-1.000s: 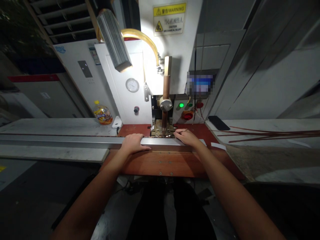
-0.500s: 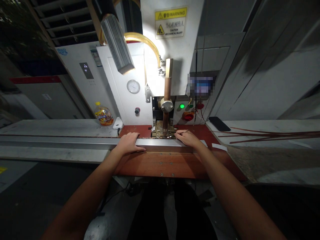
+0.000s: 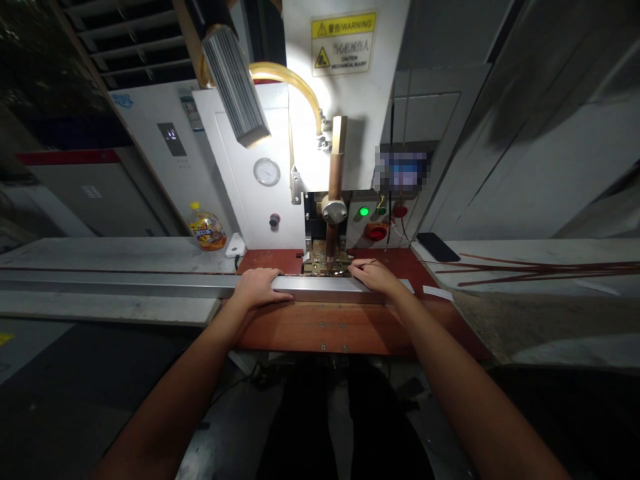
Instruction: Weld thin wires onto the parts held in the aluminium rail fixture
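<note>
A long silver metal bar (image 3: 320, 285) lies across the front of the spot-welding machine. My left hand (image 3: 257, 288) is closed round it, thumb along the front side and fingers over the far edge. Right of the electrode, my right hand (image 3: 373, 275) pinches a thin metal strip (image 3: 342, 273) and rests against the bar's back edge. The copper electrode (image 3: 331, 243) points down, its tip close to the strip behind the bar. Whether the tip touches the strip, I cannot tell. Beneath the bar is a reddish-brown board (image 3: 325, 328) with screws.
Several thin copper-coloured strips (image 3: 525, 269) lie on the right bench beside a black phone (image 3: 439, 247). A bottle with a yellow cap (image 3: 207, 230) and a small white device (image 3: 235, 246) stand at left. A green lamp (image 3: 364, 212) glows on the machine.
My left hand has shifted very slightly right along the bar. My right hand holds nearly the same place, and the electrode looks unmoved.
</note>
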### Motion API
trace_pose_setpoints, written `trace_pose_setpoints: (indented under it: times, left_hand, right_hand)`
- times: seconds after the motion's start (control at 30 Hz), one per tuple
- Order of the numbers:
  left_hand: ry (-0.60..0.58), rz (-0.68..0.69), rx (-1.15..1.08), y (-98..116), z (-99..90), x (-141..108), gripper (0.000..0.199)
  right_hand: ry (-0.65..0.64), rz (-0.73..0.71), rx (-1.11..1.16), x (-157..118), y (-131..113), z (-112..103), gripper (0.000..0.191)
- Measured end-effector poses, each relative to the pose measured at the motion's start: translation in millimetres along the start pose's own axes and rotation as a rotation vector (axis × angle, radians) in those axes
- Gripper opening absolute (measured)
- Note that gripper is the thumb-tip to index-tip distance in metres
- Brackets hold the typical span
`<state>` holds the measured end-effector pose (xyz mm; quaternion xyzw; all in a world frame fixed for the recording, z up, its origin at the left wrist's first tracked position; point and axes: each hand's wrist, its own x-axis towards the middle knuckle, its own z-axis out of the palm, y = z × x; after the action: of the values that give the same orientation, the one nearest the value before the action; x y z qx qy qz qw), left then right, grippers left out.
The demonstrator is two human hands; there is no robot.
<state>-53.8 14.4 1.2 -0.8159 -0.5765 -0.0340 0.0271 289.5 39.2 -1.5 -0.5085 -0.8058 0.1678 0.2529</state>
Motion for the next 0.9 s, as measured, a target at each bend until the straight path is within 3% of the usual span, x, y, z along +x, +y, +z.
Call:
trace_pose_setpoints:
  times: [0.9]
  left_hand:
    - [0.021,-0.007,0.005,-0.9,3.4,-0.4,0.087]
  right_hand:
    - [-0.018,-0.001,-0.04,0.5,2.1,1.2,0.034]
